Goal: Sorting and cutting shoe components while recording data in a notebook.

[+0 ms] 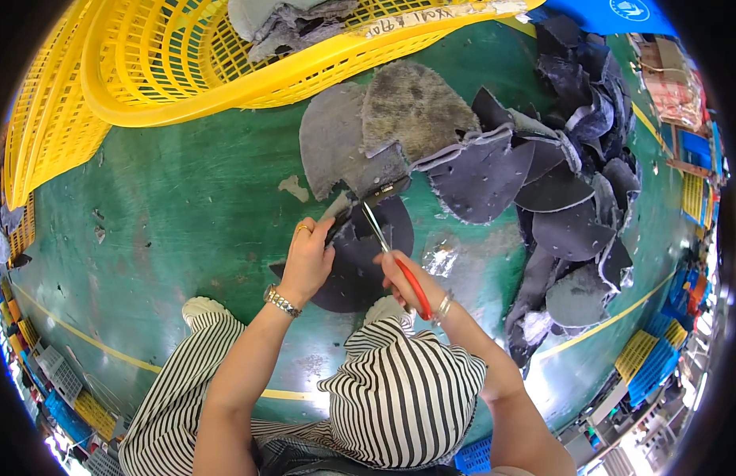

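Note:
My left hand, with a ring and a metal watch, is closed on the edge of a dark grey fabric piece. In my right hand is a pair of scissors with red handles, its metal blades pointing up and left at the fabric. How far the blades are apart is hard to make out. Beneath both hands lies a dark rounded fabric piece. Just beyond them, a light grey piece and a fuzzy brownish-grey piece overlap on the floor.
Joined dark rounded pieces run right into a heap of dark grey fabric. A large yellow basket with grey scraps stands at the far left. Small scraps lie on the green floor. My striped trouser legs are near.

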A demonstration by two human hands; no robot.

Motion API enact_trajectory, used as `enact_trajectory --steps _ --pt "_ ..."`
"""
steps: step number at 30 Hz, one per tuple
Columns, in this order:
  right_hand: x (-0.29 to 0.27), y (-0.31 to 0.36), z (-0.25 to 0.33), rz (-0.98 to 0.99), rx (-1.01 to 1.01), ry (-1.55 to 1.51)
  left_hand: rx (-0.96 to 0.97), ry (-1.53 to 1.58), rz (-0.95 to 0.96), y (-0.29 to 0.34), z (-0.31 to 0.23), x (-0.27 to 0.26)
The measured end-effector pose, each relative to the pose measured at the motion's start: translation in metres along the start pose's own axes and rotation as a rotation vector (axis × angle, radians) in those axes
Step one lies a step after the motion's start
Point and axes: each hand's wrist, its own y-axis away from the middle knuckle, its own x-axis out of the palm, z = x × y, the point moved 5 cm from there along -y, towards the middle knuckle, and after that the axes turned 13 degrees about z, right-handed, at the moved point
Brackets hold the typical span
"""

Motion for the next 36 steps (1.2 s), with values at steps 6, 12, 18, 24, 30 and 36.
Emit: enact_trajectory --steps 6,12,18,24,30,36 --pt "-0.006 -0.027 -0.014 -0.068 -0.022 0.065 -0.007 -0.115 -0.24 -0.014 -0.021 -0.002" --pt "0.008 -0.048 0.007 -0.216 -0.081 -0.028 -0.105 0.046 -0.142 -0.011 0.017 0.007" --pt "0.003 -0.069 0.027 -0.218 -0.116 0.08 -0.122 0.07 -0.141 0.0 0.009 0.005" --pt "-0.014 0.027 0.002 0.001 -0.231 -0.505 0.052 -0.062 0.324 0.018 -0.034 0.0" --pt "-0.103 -0.012 0.004 -0.195 -0.052 0.106 0.163 -0.356 0.152 -0.088 -0.058 0.024" --pt "-0.092 -0.018 0.052 -0.078 -0.275 0.323 0.169 -0.317 0.055 -0.097 -0.033 0.029"
